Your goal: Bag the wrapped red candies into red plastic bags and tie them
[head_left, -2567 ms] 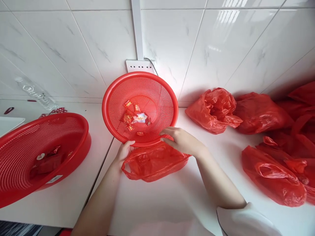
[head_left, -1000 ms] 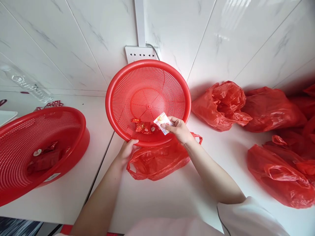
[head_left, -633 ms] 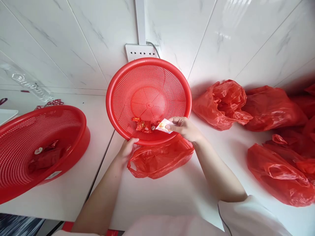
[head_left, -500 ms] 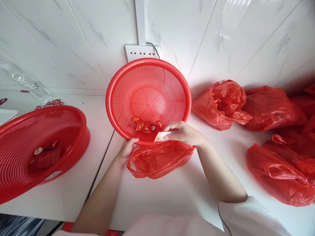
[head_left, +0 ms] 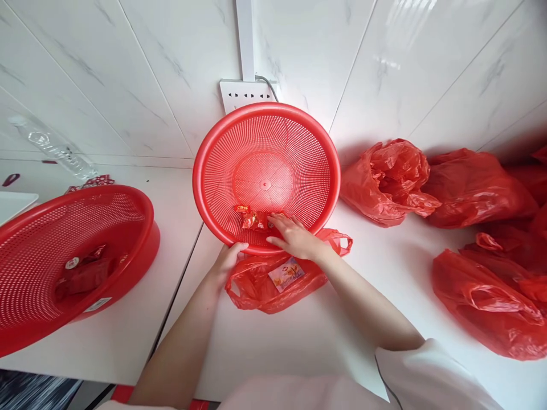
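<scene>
A red perforated plastic basket [head_left: 294,128] stands tipped toward me on the white table. My left hand [head_left: 224,265] is closed on its near rim, thumb over the edge and other fingers mostly hidden. Fingers stretched out, my right hand [head_left: 294,236] reaches over the near rim at several small red-wrapped packets [head_left: 252,220] inside, partly covering them. Beneath the rim, a red plastic bag [head_left: 256,293] lies with its mouth spread. A small printed packet [head_left: 287,274] in pink and yellow rests on the bag, below my right wrist.
Another red basket [head_left: 145,210] with dark red packets stands at left. Behind it lie a clear plastic bottle [head_left: 60,149] and a white tray [head_left: 16,204]. Several filled red bags [head_left: 487,296] sit at right. A white power strip [head_left: 243,94] is against the tiled wall.
My right hand has let go of the printed packet, which now lies on the bag, and has moved forward into the basket. The left hand stays at the rim.
</scene>
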Tool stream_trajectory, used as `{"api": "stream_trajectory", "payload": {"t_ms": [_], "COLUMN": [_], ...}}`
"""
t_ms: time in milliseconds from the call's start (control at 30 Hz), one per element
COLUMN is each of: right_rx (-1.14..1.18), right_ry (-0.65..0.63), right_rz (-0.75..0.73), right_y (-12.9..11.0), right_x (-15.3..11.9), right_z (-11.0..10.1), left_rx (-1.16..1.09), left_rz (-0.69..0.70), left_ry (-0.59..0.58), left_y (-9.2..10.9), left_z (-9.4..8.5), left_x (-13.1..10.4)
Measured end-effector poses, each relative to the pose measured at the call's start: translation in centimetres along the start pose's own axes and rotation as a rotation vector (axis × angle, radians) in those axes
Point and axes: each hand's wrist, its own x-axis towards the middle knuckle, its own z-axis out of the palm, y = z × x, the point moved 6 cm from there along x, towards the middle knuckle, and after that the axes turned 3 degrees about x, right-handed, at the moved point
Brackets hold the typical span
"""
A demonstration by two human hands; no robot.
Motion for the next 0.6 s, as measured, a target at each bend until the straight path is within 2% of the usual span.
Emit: {"api": "stream_trajectory", "payload": {"t_ms": [67,133,267,333,433,600], "right_rx": [-0.053,-0.055,0.034,0.116,0.300,0.828], "right_ry": [-0.065,-0.092,-0.183,-0.188,-0.134,-0.092], "right_rz": [0.026,0.008,-0.135,-0.186,-0.165,0.030], "right_y": [0.2,0.1,-0.7,-1.1,-1.2,-0.7], "right_x": [0.1,-0.1,-0.9,-1.2,-1.1,-1.1], "right_z": [0.7,0.6,-0.6,-1.3,-2.2,-2.8], "left_rx": [0.016,0.013,-0.049,-0.046,-0.017,-0.034], "left_rz": [0.016,0.025,0.021,0.006,-0.017,-0.014], "left_ry": [0.012,0.021,-0.024,-0.043,-0.044,-0.063], "left_y": [0.0,0.0,0.2,0.2,0.2,0.4], "left_z": [0.1,0.1,0.1,0.2,0.1,0.3], "left_x": [0.1,0.2,0.1,0.0,-0.3,-0.4]}}
